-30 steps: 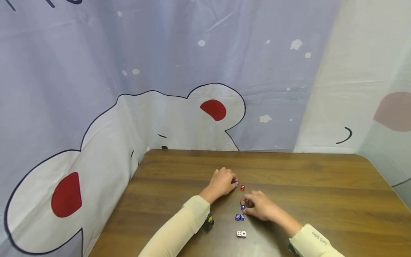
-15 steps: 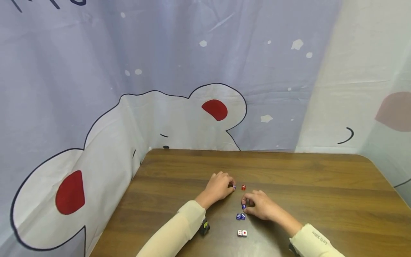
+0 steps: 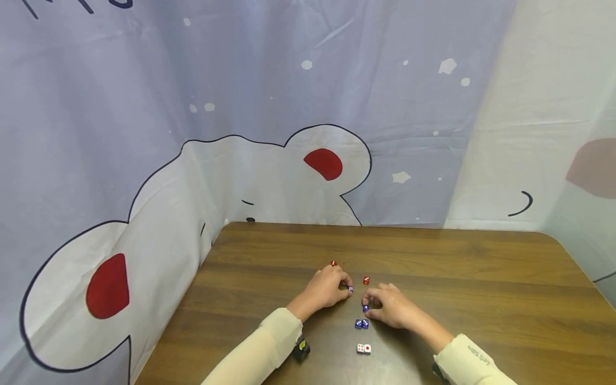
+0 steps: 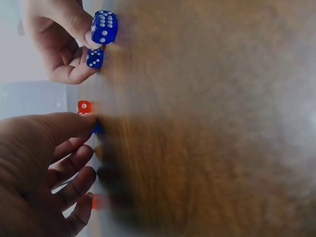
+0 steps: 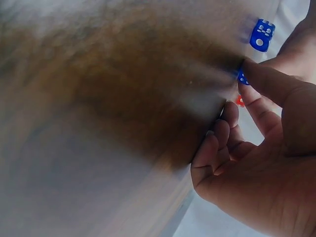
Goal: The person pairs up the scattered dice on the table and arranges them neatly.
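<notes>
My left hand (image 3: 323, 287) pinches a blue die (image 3: 350, 289) between thumb and fingertips, low over the wooden table. In the left wrist view only a sliver of this blue die (image 4: 97, 127) shows beneath the thumb. Opposite it, my right hand (image 3: 392, 307) holds another blue die (image 3: 366, 308) between thumb and index finger; the right wrist view shows that blue die (image 5: 243, 77) partly covered by the thumb. Just nearer to me sit two blue dice (image 3: 362, 324) side by side. One red die (image 3: 366, 280) lies beyond the right fingers, and a second red die (image 3: 333, 263) is behind the left knuckles.
Two white dice (image 3: 363, 349) stand side by side on the table (image 3: 457, 267), closest to me. A curtain (image 3: 409, 117) with cartoon bears hangs along the table's back and left sides.
My left hand has drawn the blue die toward me and slightly left. The red die behind its knuckles has come into view. My right hand stays nearly still with its die.
</notes>
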Motion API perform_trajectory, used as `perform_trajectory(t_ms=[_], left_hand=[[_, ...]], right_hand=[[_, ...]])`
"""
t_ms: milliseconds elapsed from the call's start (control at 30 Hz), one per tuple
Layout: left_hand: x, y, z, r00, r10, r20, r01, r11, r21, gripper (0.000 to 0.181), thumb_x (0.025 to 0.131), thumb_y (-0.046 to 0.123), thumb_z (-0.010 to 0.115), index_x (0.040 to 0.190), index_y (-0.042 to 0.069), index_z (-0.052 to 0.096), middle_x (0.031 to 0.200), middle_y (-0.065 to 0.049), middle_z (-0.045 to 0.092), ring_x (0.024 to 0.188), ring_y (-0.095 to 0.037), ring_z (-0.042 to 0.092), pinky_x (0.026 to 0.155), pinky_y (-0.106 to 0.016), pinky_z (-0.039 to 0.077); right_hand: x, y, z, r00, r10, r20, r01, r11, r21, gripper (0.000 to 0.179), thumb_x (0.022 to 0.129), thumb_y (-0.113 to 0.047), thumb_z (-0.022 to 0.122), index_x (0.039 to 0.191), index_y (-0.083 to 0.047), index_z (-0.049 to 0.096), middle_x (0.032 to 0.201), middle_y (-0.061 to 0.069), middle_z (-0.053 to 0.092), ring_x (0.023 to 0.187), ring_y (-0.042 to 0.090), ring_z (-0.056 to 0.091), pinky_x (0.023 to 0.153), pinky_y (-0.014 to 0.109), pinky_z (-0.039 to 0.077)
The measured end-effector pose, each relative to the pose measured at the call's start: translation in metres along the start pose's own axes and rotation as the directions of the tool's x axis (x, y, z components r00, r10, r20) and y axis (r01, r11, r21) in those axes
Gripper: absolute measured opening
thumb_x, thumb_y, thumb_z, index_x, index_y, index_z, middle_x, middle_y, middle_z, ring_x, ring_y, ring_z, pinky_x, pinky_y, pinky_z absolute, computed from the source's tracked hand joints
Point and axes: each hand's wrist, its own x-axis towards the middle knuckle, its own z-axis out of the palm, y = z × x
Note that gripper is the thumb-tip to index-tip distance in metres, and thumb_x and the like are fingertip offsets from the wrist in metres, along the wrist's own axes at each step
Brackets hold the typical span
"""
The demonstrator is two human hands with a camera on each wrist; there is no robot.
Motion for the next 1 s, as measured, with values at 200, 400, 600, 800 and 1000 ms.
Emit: perform_trajectory(t_ms=[200, 400, 600, 800, 1000], left_hand=[[-0.009, 0.002, 0.001, 0.999, -0.007, 0.031, 0.009, 0.998, -0.064, 0.011, 0.088, 0.034, 0.079, 0.093, 0.026, 0.073, 0.09, 0.014, 0.058, 0.091, -0.008, 0.052, 0.086, -0.034, 0.045], [-0.015, 0.004, 0.002, 0.999, 0.015, 0.052, -0.009, 0.992, -0.128, 0.012, 0.087, 0.033, 0.08, 0.092, 0.025, 0.073, 0.087, 0.015, 0.057, 0.089, -0.005, 0.05, 0.083, -0.028, 0.043], [-0.02, 0.008, 0.003, 0.998, 0.027, 0.063, -0.015, 0.985, -0.172, 0.013, 0.085, 0.03, 0.082, 0.093, 0.022, 0.074, 0.088, 0.013, 0.058, 0.088, -0.004, 0.05, 0.083, -0.025, 0.043], [-0.023, 0.011, 0.007, 0.998, 0.028, 0.059, -0.019, 0.988, -0.153, 0.013, 0.085, 0.032, 0.082, 0.092, 0.024, 0.074, 0.085, 0.016, 0.056, 0.086, -0.003, 0.048, 0.082, -0.027, 0.042], [-0.028, 0.015, 0.008, 0.999, 0.025, 0.041, -0.019, 0.989, -0.149, 0.011, 0.083, 0.031, 0.083, 0.089, 0.025, 0.075, 0.082, 0.017, 0.055, 0.084, -0.002, 0.048, 0.08, -0.026, 0.041]], right_hand=[[-0.001, -0.001, -0.001, 1.0, 0.002, -0.003, -0.002, 1.0, 0.003, 0.02, 0.08, -0.021, 0.082, 0.092, -0.022, 0.066, 0.084, -0.004, 0.052, 0.083, 0.016, 0.046, 0.073, 0.034, 0.04], [0.0, -0.002, -0.002, 1.0, 0.021, 0.005, -0.021, 1.0, 0.003, 0.021, 0.079, -0.02, 0.083, 0.092, -0.022, 0.066, 0.084, -0.004, 0.052, 0.083, 0.016, 0.046, 0.073, 0.034, 0.04], [0.002, -0.003, 0.0, 0.999, 0.034, 0.01, -0.035, 0.999, 0.008, 0.022, 0.079, -0.021, 0.083, 0.092, -0.022, 0.066, 0.085, -0.004, 0.052, 0.083, 0.017, 0.047, 0.074, 0.036, 0.041], [0.002, -0.001, 0.002, 1.0, -0.008, -0.007, 0.008, 1.0, -0.012, 0.021, 0.079, -0.02, 0.083, 0.091, -0.02, 0.067, 0.083, -0.006, 0.051, 0.081, 0.015, 0.046, 0.073, 0.033, 0.041], [0.003, -0.001, 0.002, 1.0, -0.024, -0.018, 0.024, 1.0, -0.009, 0.021, 0.078, -0.018, 0.084, 0.089, -0.019, 0.066, 0.083, -0.005, 0.052, 0.081, 0.014, 0.047, 0.072, 0.033, 0.041]])
